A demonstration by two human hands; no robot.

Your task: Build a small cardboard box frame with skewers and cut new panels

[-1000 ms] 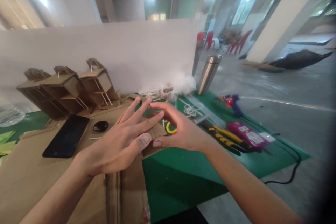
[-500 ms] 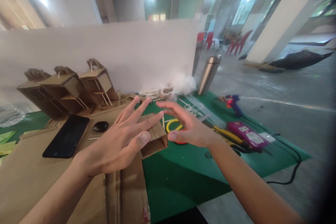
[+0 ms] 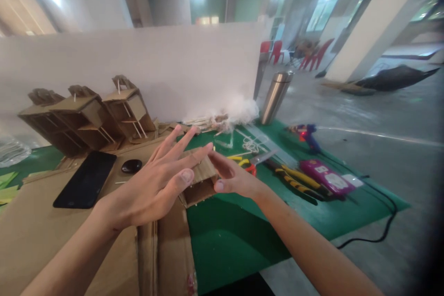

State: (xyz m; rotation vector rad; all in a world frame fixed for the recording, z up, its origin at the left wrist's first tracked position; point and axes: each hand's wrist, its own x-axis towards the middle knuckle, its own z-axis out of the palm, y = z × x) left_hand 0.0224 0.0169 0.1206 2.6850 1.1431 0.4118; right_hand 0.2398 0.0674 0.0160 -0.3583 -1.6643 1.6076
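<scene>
A small open-fronted cardboard box (image 3: 201, 192) stands at the edge of the flat cardboard, its opening towards me. My left hand (image 3: 161, 178) reaches over its left and top side, palm down with fingers spread. It holds nothing that I can see; whether its fingers touch the box is unclear. At the box's right side, my right hand (image 3: 234, 178) has its fingers curved and its thumb apart, close to the box's edge. Its fingertips come near the left index finger and partly hide the box top. Beside this hand lie scissors (image 3: 255, 161) with red and yellow handles.
Several cardboard structures (image 3: 128, 108) stand at the back left. A phone (image 3: 86, 180) and a black oval object (image 3: 132, 166) lie on the cardboard. To the right are pliers (image 3: 294, 180), a purple box (image 3: 324, 178), a glue gun (image 3: 305, 135) and a steel flask (image 3: 276, 99).
My right hand has moved left, closer to the box and my left hand, uncovering the scissors and pliers. My left hand has shifted slightly left and stays spread.
</scene>
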